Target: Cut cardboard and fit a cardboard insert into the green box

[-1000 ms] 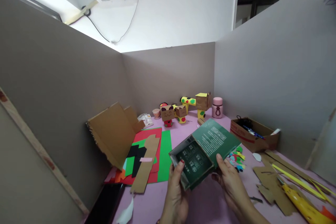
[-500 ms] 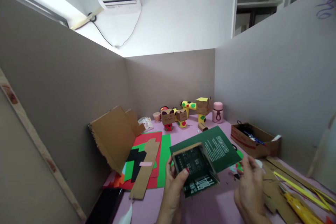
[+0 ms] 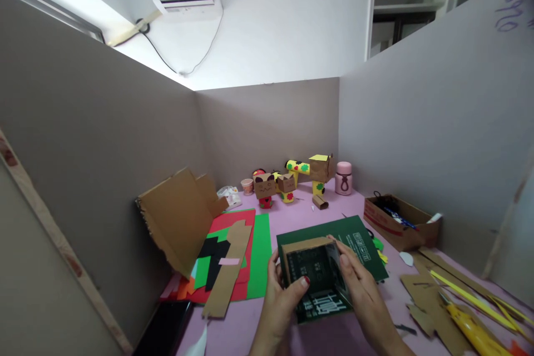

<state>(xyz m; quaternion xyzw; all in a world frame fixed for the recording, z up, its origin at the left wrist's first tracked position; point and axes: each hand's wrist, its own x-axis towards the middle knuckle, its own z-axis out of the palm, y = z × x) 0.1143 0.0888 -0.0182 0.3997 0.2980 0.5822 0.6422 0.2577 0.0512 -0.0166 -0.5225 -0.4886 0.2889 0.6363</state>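
Note:
Low over the table, I hold a dark green printed cardboard box (image 3: 315,270), with brown cardboard showing along its upper rim and a wide green flap (image 3: 346,232) spread out behind it. My left hand (image 3: 280,301) is closed on its left side, thumb across the printed inner panel and fingers behind. On the opposite side, my right hand (image 3: 362,288) pinches the upright right wall; most of its fingertips are hidden behind the cardboard. White print runs along the lower panel and the flap.
Cardboard strips (image 3: 438,300) and a yellow-handled tool (image 3: 471,328) lie right. A brown box (image 3: 400,222) of supplies stands beyond. Coloured paper sheets (image 3: 259,261), a large cardboard piece (image 3: 179,217) and a dark phone-like slab (image 3: 164,328) are left. Cardboard figures (image 3: 266,186) and a pink bottle (image 3: 344,178) stand behind.
My right hand has moved left from beside the box and now grips its right wall. The box has shifted slightly right and down, its flap now more level.

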